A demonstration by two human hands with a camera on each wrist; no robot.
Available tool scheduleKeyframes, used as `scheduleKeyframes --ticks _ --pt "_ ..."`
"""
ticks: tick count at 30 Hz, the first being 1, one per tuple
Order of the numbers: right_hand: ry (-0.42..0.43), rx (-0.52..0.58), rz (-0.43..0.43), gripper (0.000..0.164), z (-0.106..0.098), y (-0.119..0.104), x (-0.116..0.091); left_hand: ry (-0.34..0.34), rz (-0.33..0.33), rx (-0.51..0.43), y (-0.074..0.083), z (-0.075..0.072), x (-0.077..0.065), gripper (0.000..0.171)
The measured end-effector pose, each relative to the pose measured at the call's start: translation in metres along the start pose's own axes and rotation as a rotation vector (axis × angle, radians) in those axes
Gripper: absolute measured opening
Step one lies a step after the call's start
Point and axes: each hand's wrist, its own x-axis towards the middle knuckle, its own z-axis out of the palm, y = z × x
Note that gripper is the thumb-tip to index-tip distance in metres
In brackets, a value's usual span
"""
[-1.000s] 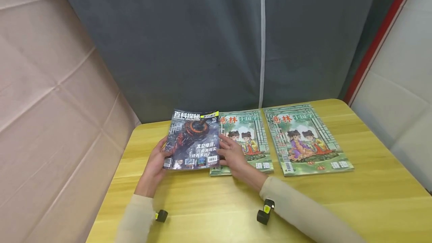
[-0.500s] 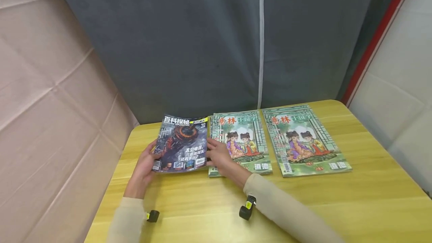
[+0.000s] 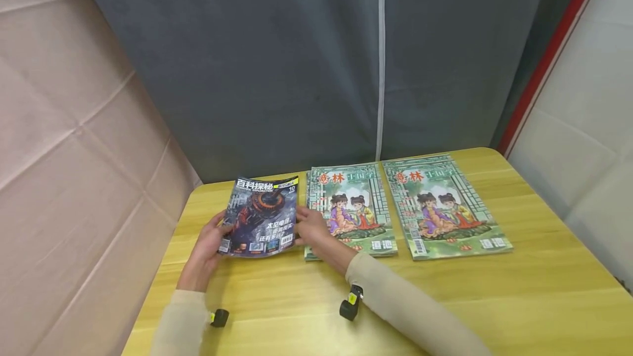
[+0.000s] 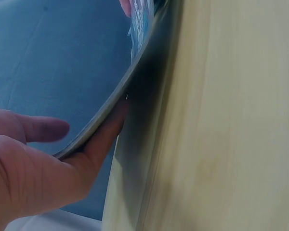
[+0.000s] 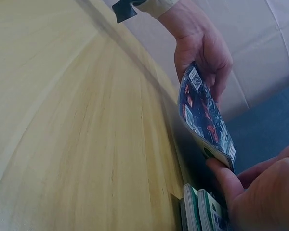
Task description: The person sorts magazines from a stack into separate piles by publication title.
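Both hands hold a dark magazine (image 3: pixel 262 216) with a black and orange space picture on its cover, at the left of the table. My left hand (image 3: pixel 206 242) grips its left edge; in the left wrist view the thumb is above and fingers (image 4: pixel 103 132) lie underneath the bowed magazine. At the opposite edge, my right hand (image 3: pixel 315 231) pinches it, with a finger under the edge in the right wrist view. That view also shows the magazine (image 5: pixel 202 113) sagging above the tabletop. Just right of it lies a stack of green magazines (image 3: pixel 361 235), partly covered by my right hand.
A second stack of green magazines (image 3: pixel 455 238) lies farther right on the yellow wooden table (image 3: pixel 296 312). Behind the table hangs a dark grey curtain (image 3: pixel 277 70). Pale fabric walls (image 3: pixel 74 180) stand at both sides.
Both hands have carried the dark magazine left and lower, nearer the tabletop. It has moved off the left green stack, uncovering that cover's left part. The green magazines have stayed in place.
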Motion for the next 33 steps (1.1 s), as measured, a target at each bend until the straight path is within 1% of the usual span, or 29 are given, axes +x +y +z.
scheduleKeyframes --ticks 6,9,11,14,16,18,22,24,26,29,33 --pt "-0.029 0.017 0.023 0.067 0.003 0.000 0.000 0.002 -0.034 -0.015 0.003 -0.002 0.004 0.068" --pt "-0.067 0.029 0.028 0.063 0.004 0.000 0.000 0.005 -0.034 -0.013 0.005 -0.002 0.006 0.069" --pt "-0.096 0.030 0.027 0.062 0.005 0.001 0.000 0.016 -0.032 0.007 0.005 0.000 0.007 0.070" --pt "-0.139 0.031 0.023 0.063 0.006 0.002 0.000 0.054 -0.027 0.054 0.004 0.002 0.007 0.071" --pt "-0.150 -0.002 0.011 0.065 0.006 0.002 -0.001 0.089 -0.032 0.085 0.003 0.003 0.007 0.071" --pt "-0.138 -0.063 0.002 0.070 0.005 0.002 -0.003 0.118 -0.029 0.118 0.002 0.003 0.007 0.072" --pt "-0.112 -0.166 -0.016 0.079 0.004 -0.005 -0.008 0.170 0.011 0.279 0.003 -0.003 0.005 0.077" --pt "-0.103 -0.194 -0.024 0.083 0.001 -0.011 -0.011 0.176 0.033 0.362 0.003 -0.008 0.004 0.080" --pt "-0.101 -0.218 -0.039 0.084 -0.003 -0.017 -0.013 0.177 0.041 0.413 0.003 -0.011 0.002 0.081" --pt "-0.096 -0.250 -0.058 0.088 -0.011 -0.024 -0.015 0.164 0.039 0.430 0.004 -0.012 0.001 0.082" --pt "-0.085 -0.235 -0.093 0.084 -0.027 -0.027 -0.016 0.152 0.044 0.435 0.007 -0.003 0.000 0.081"
